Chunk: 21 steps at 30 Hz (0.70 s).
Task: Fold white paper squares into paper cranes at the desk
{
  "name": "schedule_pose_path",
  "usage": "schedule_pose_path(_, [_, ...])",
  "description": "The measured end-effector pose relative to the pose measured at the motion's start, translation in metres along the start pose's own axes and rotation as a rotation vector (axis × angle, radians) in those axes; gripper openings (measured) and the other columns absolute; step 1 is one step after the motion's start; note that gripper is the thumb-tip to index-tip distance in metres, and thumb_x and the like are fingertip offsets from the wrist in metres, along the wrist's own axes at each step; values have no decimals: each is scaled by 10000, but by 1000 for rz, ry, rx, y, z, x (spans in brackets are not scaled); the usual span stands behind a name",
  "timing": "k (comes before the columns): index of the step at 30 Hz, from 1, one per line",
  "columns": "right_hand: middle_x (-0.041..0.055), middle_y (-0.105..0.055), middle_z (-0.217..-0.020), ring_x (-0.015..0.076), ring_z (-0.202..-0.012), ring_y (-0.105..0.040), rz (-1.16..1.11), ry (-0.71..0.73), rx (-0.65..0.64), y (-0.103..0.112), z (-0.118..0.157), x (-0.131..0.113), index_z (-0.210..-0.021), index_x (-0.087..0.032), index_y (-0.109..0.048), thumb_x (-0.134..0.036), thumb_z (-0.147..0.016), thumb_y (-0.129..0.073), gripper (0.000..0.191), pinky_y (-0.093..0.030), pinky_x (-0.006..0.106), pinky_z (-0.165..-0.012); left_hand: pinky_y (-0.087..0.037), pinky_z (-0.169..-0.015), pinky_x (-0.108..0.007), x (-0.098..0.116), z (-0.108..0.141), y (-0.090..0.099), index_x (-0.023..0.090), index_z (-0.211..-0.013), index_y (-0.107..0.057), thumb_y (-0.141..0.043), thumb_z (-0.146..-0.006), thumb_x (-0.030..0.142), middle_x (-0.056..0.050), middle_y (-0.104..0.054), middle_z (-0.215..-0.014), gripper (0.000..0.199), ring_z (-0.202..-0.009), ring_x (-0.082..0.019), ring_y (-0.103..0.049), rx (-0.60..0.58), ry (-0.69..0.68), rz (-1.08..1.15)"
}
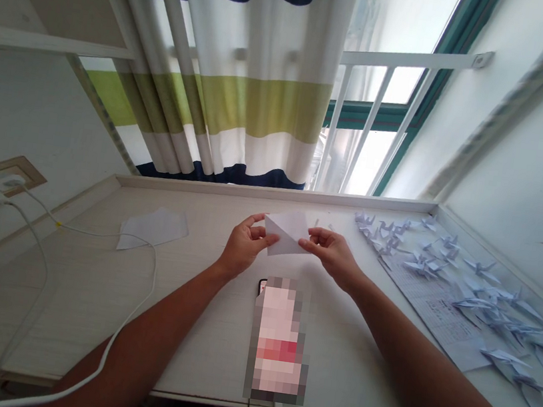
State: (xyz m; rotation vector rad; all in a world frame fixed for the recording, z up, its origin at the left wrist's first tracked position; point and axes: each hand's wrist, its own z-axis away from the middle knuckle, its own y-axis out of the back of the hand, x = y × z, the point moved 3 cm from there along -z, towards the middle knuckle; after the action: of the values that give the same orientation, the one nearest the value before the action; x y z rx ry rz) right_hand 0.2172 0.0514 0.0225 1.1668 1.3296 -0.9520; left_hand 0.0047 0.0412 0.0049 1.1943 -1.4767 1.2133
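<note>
Between my two hands a white sheet of paper is held up over the table, with a diagonal crease or fold across it. My left hand pinches its left edge between thumb and fingers. At the right edge, my right hand grips it the same way. Just below the hands lies a phone, its screen blurred out and a white cable plugged into its lower end.
Several folded paper cranes cover the right side of the table, some on a printed sheet. Loose white paper lies at the left. A white cable runs from the wall socket across my left arm.
</note>
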Motion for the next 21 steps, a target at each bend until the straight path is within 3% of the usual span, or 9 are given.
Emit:
schedule_pose_path(2, [-14,-618,-634,106,-527,-483,34,-33,-40,2,0,-1,-914,-168,-723,-486,-703,-835,398,-378,255,-480,-506,-799,-321,1,-2,2,181,-1031,-737,-834,-730,384,-62,-763,-959,376,-842,-189,-668,6,-72,-120])
schedule_pose_path(4, [-43,-564,-528,89,-433,-409,32,-60,-76,4,2,-3,-936,-178,-724,-490,-759,-794,366,-306,240,-413,-480,-776,-299,5,-2,6,213,-872,-778,-824,-734,364,-48,-734,-968,210,-887,-189,-628,88,-185,-287])
schedule_pose_path(7, [13,-683,-646,115,-453,-542,-61,-52,-113,5,3,-9,-945,-168,-712,-483,-804,-758,348,-445,272,-467,-454,-753,-297,13,0,8,235,-773,-781,-796,-753,332,-33,-693,-864,100,-865,-190,-590,149,-264,-442])
schedule_pose_path(10, [98,-752,-886,196,-677,-722,-162,-52,-122,4,3,-12,-929,-151,-713,-498,-831,-732,361,-568,333,-654,-464,-781,-322,16,2,7,211,-874,-798,-671,-845,327,-41,-726,-817,174,-819,-197,-628,-9,-171,-335])
schedule_pose_path(12, [83,-731,-817,217,-734,-741,-184,-58,-83,4,2,-10,-903,-150,-716,-513,-832,-732,370,-575,332,-683,-478,-829,-342,16,2,6,182,-971,-803,-580,-890,343,-74,-765,-923,287,-886,-220,-663,-91,-110,-212])
schedule_pose_path(15, [40,-693,-746,182,-708,-705,-190,-49,-44,5,0,-5,-850,-160,-716,-490,-784,-791,345,-578,330,-692,-498,-846,-348,12,2,7,156,-941,-807,-579,-906,426,-101,-772,-975,355,-892,-218,-666,-66,-42,-144])
schedule_pose_path(21, [53,-739,-876,186,-811,-667,-172,2,-87,1,1,-5,-861,-178,-732,-397,-708,-859,296,-561,351,-754,-510,-722,-281,2,1,3,169,-939,-793,-859,-696,371,-37,-739,-789,323,-731,-144,-635,-19,-17,-85])
